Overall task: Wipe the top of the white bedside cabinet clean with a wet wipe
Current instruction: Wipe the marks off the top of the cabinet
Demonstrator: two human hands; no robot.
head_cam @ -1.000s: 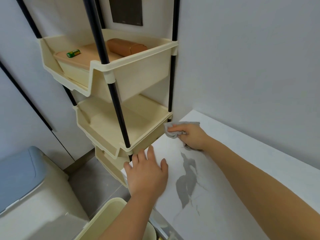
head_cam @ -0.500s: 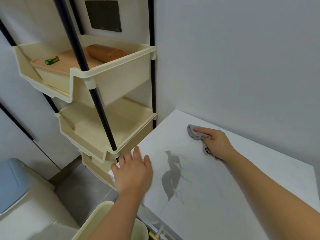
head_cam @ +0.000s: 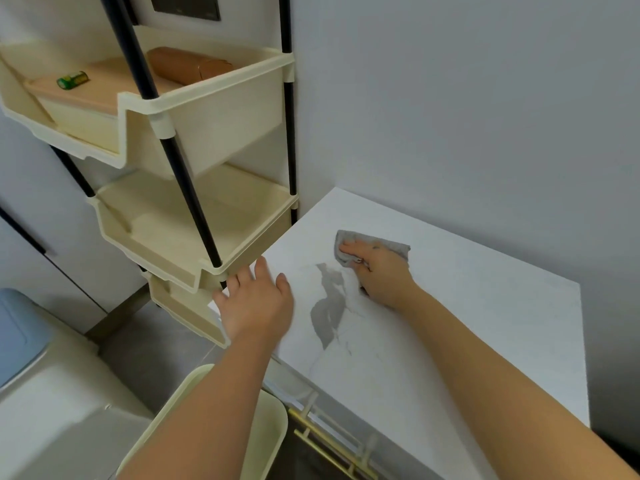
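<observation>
Most of the cabinet top lies open to us on the right of our right hand, which holds the wipe down near the back left. The wall closes off the whole rear edge. On the left the shelf rack stands just beside the top, its middle tray reaching to the corner where our left hand rests. A bin stands below the front left corner.
</observation>
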